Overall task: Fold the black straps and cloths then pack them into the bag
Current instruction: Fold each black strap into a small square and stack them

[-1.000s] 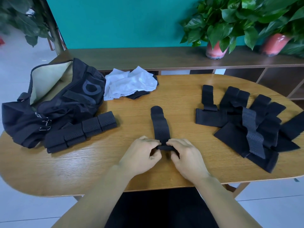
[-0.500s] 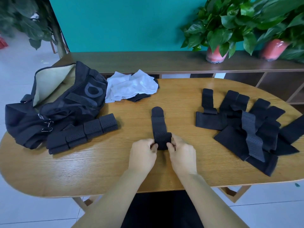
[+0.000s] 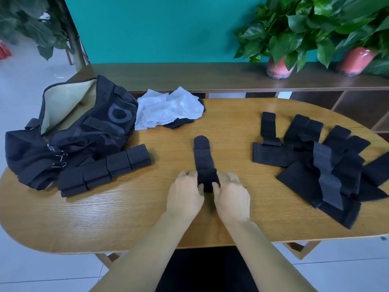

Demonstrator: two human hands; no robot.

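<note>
A black strap (image 3: 203, 157) lies on the wooden table (image 3: 147, 218), its rounded end pointing away from me and its near end rolled up. My left hand (image 3: 185, 196) and my right hand (image 3: 231, 197) grip that roll from either side, thumbs pinching it. A black bag (image 3: 69, 133) lies open at the far left, showing a beige lining. In front of it rest several folded black straps (image 3: 109, 167). A pile of unfolded black straps and cloths (image 3: 320, 163) spreads over the right side.
A crumpled white cloth (image 3: 168, 109) lies on a dark cloth at the back of the table beside the bag. Behind the table runs a dark wooden shelf (image 3: 210, 79) with two potted plants (image 3: 280, 68) at the right.
Both hands have rolled the strap's near end further away from me, so the roll is thicker and the flat part shorter.
</note>
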